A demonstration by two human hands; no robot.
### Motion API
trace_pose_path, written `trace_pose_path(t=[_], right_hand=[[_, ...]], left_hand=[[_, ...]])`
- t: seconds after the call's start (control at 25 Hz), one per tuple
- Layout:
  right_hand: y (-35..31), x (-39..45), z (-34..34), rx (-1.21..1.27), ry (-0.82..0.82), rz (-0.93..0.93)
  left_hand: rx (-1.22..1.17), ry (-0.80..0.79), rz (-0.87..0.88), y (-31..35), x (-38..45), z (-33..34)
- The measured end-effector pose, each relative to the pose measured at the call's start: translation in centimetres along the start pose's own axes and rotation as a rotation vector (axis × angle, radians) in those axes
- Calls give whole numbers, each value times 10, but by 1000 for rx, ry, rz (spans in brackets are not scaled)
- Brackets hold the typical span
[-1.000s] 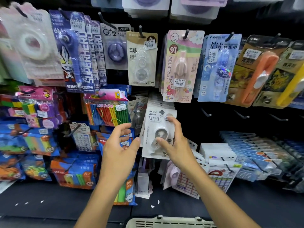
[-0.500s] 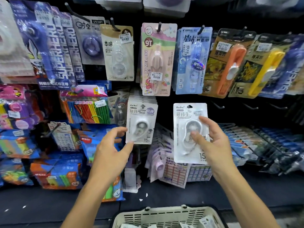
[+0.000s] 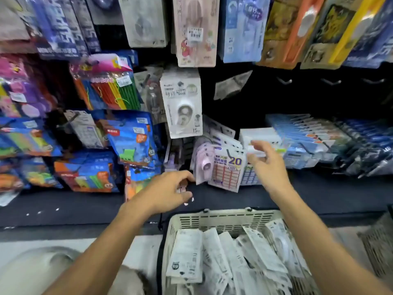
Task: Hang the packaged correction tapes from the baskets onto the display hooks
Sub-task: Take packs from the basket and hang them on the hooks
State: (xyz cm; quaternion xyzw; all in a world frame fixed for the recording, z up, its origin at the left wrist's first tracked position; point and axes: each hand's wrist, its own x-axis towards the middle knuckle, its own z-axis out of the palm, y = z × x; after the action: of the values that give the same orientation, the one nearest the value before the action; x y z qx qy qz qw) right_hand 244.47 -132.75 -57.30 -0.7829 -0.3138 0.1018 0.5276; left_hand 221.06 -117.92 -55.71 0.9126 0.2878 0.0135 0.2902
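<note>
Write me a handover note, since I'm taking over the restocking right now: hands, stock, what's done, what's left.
Left hand: holds nothing, fingers loosely curled, low in front of the shelf.
Right hand: open, empty, above the basket.
Done: white correction tape packs hang on the middle hook.
Left: the basket below the hands holds many more packs; bare hooks show to the right.

Not much is legible here, most of it's motion-blurred. The white correction tape pack [image 3: 182, 103] hanging mid-shelf has "15" printed near its bottom right corner. Just right of it and lower, the card with the red grid [image 3: 228, 171] shows a big purple "20". Far left up top, a dark blue pack [image 3: 63, 28] reads "SUPER" running vertically. Barcode stickers and other small print are too smeared to read.
</note>
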Motion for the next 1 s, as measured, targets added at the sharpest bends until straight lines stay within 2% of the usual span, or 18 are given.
trace_pose_path(t=[0.12, 0.24, 0.28, 0.36, 0.48, 0.56, 0.6, 0.72, 0.84, 0.92, 1.0], right_hand=[[90, -66, 23, -153, -233, 321], [152, -122, 35, -521, -714, 378], [162, -136, 38, -598, -813, 357], [171, -153, 48, -650, -837, 281], [172, -160, 79, -683, -866, 148], [174, -162, 93, -677, -912, 108], [178, -160, 97, -672, -893, 93], [183, -150, 98, -570, -755, 81], [167, -133, 102, -377, -730, 47], [151, -115, 98, -7, -701, 250], [138, -102, 92, 357, -731, 430]], left_hand=[[-60, -227, -109, -27, -12, 76], [173, -455, -250, -64, -33, 151], [202, -483, -272, -71, -37, 168], [277, -460, -245, -77, -38, 193], [566, -427, -135, -77, -42, 223], [704, -404, -142, -76, -44, 233], [688, -381, -167, -77, -40, 232], [438, -306, -191, -67, -20, 211], [106, -67, -75, -53, 0, 167], [-335, 36, -60, -49, 12, 141], [-854, 148, -159, -47, 20, 128]])
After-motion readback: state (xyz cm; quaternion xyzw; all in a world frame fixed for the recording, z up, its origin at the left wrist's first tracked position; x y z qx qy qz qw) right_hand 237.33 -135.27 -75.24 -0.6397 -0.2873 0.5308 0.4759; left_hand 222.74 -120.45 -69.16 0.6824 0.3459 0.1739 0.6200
